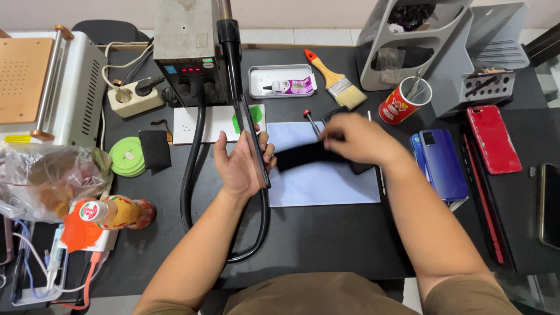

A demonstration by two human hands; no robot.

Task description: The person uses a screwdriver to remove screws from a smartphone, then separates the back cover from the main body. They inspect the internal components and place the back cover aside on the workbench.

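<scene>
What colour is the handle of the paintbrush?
The paintbrush handle is orange with a red tip; head view.

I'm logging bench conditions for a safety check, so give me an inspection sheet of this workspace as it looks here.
Surface: black table with a pale blue mat at its centre.
Job's things: thin dark phone held on edge in the left hand; black cloth in the right hand.
Clutter: paintbrush, metal tray, red can of tools, blue phone, red phone, green discs, bottle.
Hands: both closed on their things, right one motion-blurred.
Cables: thick black hose looping from the grey station; white cords at a socket strip.
Surroundings: grey organiser racks, white laminating machine, plastic bag.
</scene>
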